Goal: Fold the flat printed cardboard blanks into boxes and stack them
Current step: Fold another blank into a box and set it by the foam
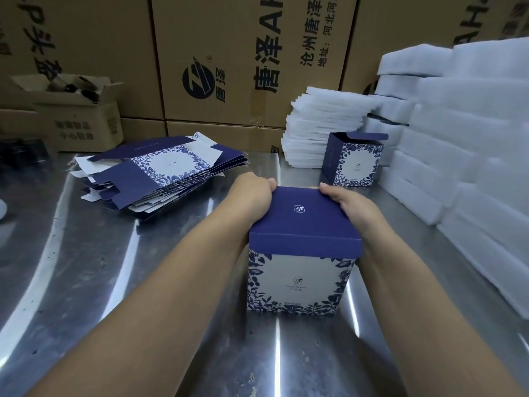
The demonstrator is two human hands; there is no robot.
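**A:** Looking at the near box (300, 270), I can't see the fingertips, they're hidden behind its far edge. The left hand (252, 193) and right hand (350, 203) each clamp a top corner, thumbs on the navy lid.

**B:** I count two folded boxes. The second box (355, 163) stands lid-open by the foam sheets (317, 124). There's one pile of flat blanks (160, 173), too layered to count. The near one stands upright on the steel table (108, 282), with a white front and blue leaf border.

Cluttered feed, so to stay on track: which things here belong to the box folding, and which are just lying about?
For the job:
the box held by the left hand and right hand
the pile of flat blanks
the folded box with its lid open, farther back

Lying about:
stack of foam sheets
foam blocks
brown cartons
small open carton
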